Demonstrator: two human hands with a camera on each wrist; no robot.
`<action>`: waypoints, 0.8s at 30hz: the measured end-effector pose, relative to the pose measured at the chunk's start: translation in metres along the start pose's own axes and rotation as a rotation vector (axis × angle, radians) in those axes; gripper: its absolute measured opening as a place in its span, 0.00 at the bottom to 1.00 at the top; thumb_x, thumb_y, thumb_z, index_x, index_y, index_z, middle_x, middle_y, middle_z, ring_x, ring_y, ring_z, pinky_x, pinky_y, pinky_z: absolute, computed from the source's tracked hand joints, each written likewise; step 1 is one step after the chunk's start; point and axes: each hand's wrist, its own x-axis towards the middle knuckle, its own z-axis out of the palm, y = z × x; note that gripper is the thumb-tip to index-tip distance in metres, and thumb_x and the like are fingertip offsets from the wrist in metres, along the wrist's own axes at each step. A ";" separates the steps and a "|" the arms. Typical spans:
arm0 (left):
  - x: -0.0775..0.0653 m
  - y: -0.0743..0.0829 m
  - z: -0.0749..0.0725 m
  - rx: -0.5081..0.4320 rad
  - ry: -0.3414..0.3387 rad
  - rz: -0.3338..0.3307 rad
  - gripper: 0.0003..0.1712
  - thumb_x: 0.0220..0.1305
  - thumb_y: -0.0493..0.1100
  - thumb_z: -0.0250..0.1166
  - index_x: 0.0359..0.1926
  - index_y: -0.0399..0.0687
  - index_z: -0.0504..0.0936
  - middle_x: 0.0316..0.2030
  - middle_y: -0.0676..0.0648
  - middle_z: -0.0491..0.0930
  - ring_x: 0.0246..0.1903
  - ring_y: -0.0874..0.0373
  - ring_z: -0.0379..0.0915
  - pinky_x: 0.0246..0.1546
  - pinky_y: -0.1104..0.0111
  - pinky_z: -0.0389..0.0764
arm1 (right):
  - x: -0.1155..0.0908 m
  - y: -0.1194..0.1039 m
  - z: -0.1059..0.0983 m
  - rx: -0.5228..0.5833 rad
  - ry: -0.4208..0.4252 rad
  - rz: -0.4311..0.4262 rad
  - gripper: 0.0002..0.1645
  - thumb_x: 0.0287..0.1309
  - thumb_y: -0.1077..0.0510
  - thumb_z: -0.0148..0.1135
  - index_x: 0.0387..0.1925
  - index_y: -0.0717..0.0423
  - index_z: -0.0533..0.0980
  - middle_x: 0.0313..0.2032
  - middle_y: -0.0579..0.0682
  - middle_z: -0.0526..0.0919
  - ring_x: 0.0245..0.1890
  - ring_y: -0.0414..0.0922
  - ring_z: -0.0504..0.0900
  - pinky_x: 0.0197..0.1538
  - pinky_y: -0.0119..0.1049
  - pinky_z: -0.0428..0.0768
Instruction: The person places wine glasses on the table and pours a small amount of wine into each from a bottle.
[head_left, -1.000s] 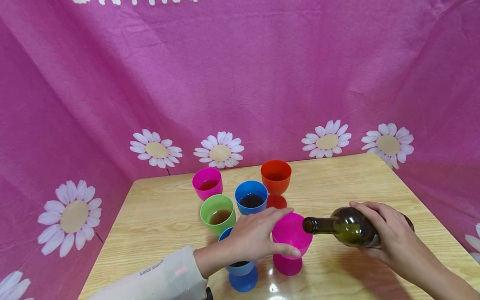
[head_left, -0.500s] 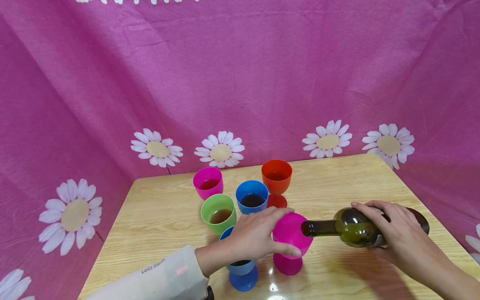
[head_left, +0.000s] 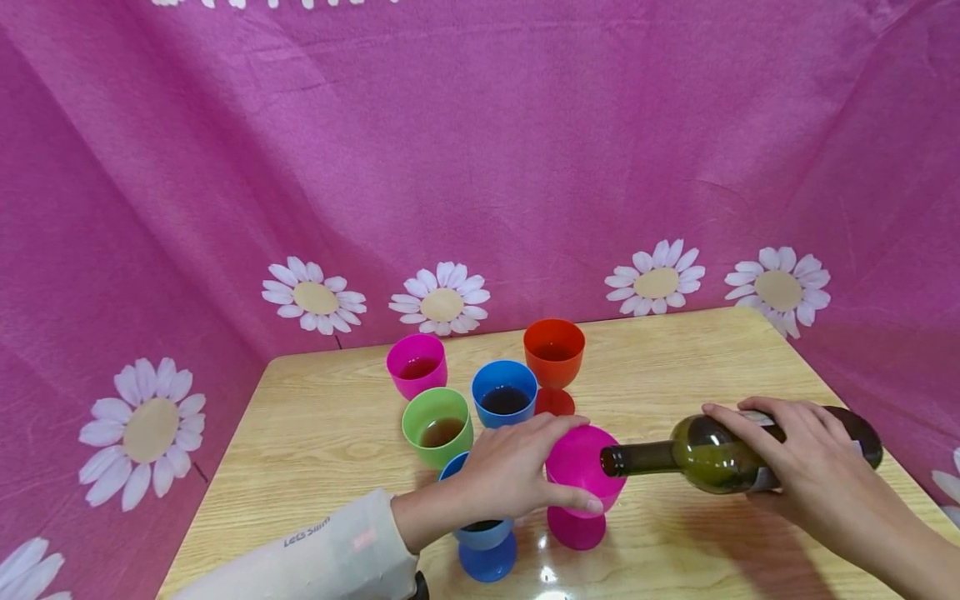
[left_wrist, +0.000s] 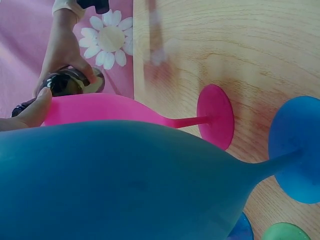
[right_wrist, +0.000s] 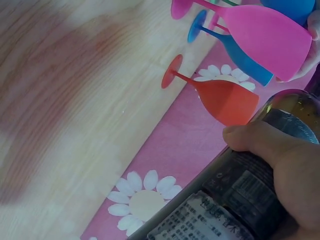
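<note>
My left hand curls its thumb and fingers round the bowl of a pink goblet, which stands upright on the table. In my right hand is a dark green wine bottle, gripped round its body and tilted nearly level. The bottle's mouth hangs over the right part of the goblet's rim; no stream of liquid shows. The right wrist view has the thumb lying across the bottle's label. Beneath my left forearm stands a blue goblet, partly hidden; its bowl fills the left wrist view's foreground.
Behind the left hand stand a green goblet, a second blue goblet, an orange goblet and another pink goblet, all with dark liquid. A pink flowered cloth surrounds the wooden table.
The bottle tips further, its base end rising and showing more to the right, while its mouth shifts slightly left and down over the goblet. My left hand keeps its place.
</note>
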 end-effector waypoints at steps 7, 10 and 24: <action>0.000 0.001 0.000 -0.007 -0.001 -0.006 0.51 0.51 0.75 0.73 0.74 0.70 0.67 0.54 0.61 0.78 0.47 0.66 0.73 0.36 0.70 0.75 | 0.001 0.005 -0.002 -0.049 0.015 -0.022 0.73 0.06 0.53 0.88 0.70 0.41 0.71 0.49 0.56 0.77 0.47 0.58 0.78 0.47 0.62 0.71; 0.000 0.001 0.000 -0.008 -0.001 -0.008 0.51 0.51 0.75 0.73 0.74 0.71 0.67 0.54 0.61 0.78 0.47 0.66 0.74 0.36 0.70 0.75 | 0.001 0.007 -0.002 -0.064 0.032 -0.034 0.72 0.05 0.53 0.88 0.68 0.42 0.72 0.48 0.56 0.78 0.45 0.59 0.78 0.45 0.62 0.71; -0.001 0.001 0.001 0.004 0.009 0.002 0.52 0.50 0.75 0.73 0.74 0.70 0.68 0.54 0.61 0.78 0.48 0.66 0.74 0.37 0.70 0.75 | 0.003 0.007 -0.006 -0.063 -0.007 0.002 0.75 0.05 0.55 0.90 0.70 0.35 0.70 0.48 0.58 0.76 0.45 0.60 0.75 0.51 0.66 0.67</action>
